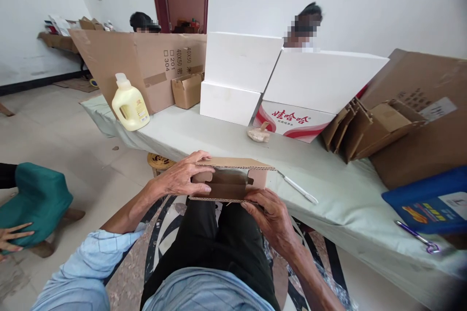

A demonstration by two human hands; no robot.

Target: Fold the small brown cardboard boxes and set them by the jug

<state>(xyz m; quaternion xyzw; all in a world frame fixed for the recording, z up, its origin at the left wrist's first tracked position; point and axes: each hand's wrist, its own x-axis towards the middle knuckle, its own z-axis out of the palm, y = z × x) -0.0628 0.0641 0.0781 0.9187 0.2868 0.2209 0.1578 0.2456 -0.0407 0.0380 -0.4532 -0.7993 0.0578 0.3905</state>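
Observation:
A small brown cardboard box (pixel 233 162) is held over my lap at the table's front edge, its open end facing me so the inside and its folded flaps show. My left hand (pixel 186 175) grips the left end, with the thumb at the opening and the fingers along the top edge. At the lower right corner, my right hand (pixel 268 211) holds the box between thumb and fingers. Just right of the box, a white-handled tool (pixel 298 187) lies on the cloth. Behind it sits a small clear plastic bundle (pixel 259 133).
On the green cloth-covered table (pixel 175 131) stand a yellow detergent jug (pixel 130 104), white boxes (pixel 241 60), several folded cartons (pixel 379 124), a blue container (pixel 430 199) and a purple tool (pixel 418 237). A teal-covered stool (pixel 44 204) with another person's hand is at left. Two people sit behind the boxes.

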